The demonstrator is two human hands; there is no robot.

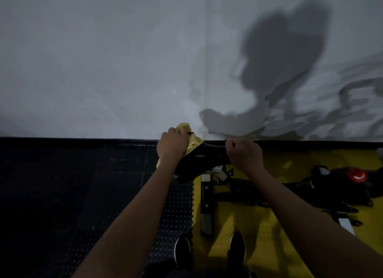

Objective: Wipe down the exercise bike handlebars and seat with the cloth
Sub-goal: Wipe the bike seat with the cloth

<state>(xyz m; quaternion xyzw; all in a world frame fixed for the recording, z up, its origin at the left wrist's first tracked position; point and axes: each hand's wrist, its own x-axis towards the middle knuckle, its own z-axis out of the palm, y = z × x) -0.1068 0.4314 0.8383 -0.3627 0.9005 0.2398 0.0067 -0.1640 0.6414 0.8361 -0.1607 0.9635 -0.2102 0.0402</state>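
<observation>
The black bike seat [204,155] lies in the middle of the view, in front of the wall. My left hand [173,145] grips a yellow cloth [193,142] and presses it on the left part of the seat; folds of cloth show above and below the hand. My right hand [244,154] is curled round the seat's right end. The handlebars are hard to make out in the dark at the right.
The bike frame [259,186] and a red knob [356,175] stand on a yellow floor mat [269,236] to the right. A dark studded mat [83,184] lies at left. A pale wall [124,60] rises close ahead. My shoes [183,250] are below.
</observation>
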